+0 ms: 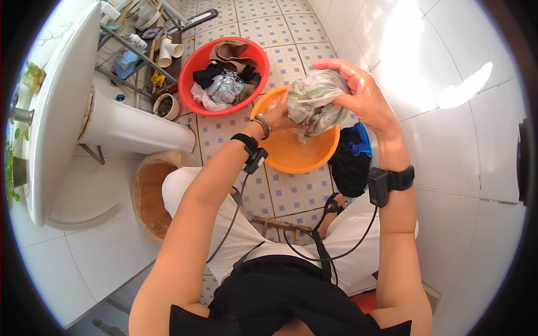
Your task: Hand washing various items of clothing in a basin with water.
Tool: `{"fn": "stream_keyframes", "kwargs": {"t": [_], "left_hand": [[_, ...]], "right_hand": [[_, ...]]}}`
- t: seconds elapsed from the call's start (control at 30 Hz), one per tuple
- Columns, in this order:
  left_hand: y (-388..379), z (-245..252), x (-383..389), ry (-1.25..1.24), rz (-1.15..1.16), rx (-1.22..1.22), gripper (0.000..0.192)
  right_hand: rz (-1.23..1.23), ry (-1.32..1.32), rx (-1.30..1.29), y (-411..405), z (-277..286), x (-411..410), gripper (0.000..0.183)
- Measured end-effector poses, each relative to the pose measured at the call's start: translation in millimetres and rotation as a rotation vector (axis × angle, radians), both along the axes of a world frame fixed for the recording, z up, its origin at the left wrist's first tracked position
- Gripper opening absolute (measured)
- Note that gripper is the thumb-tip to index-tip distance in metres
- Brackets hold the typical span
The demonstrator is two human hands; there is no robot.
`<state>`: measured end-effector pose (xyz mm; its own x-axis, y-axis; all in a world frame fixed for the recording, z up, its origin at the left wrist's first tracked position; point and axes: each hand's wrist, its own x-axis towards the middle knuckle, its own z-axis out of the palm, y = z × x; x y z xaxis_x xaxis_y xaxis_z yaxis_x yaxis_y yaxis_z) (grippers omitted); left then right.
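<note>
A bunched, wet-looking pale cloth (317, 98) with green and grey patches is held up over an orange plastic basin (294, 164). My left hand (277, 116) grips its left underside, the fingers partly hidden behind the fabric. On the other side, my right hand (363, 94) curves around the bundle with wet, shiny fingers, its thumb pressed to the cloth. One end of the fabric dangles into the basin, where shallow water (290, 145) shows. Beyond and to the left stands a red plastic basin (183, 94) holding several crumpled garments (227, 86).
Dark fabric with blue trim (351, 164) lies on the tiled floor against the right wall. At left are a pedestal washbasin (138, 122), a lined waste bin (147, 197), a small plant pot (167, 107) and a metal rack (126, 50). Cables hang from both wrist straps.
</note>
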<state>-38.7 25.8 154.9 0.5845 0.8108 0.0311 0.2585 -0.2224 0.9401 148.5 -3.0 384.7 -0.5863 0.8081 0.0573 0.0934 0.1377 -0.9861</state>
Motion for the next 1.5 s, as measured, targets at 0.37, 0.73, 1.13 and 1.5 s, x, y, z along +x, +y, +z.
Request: {"fn": "stream_keyframes", "kwargs": {"t": [0.37, 0.73, 1.13, 1.5], "left_hand": [[-11, -33, 15, 0.091, 0.703, -0.266, 0.047], [-52, -123, 24, 1.253, -0.037, -0.097, 0.099], [-14, -193, 42, 1.295, -0.132, -0.439, 0.061], [1, -170, 31, 1.186, -0.101, -0.620, 0.050]], "right_hand": [[-0.692, -0.658, 0.378, 15, -240, 61, 0.068], [-0.403, -1.284, 0.302, -45, -375, -18, 0.097], [-0.020, -1.218, -0.299, -7, -460, -4, 0.077], [0.116, -1.325, -0.163, 1, -455, -6, 0.043]]}}
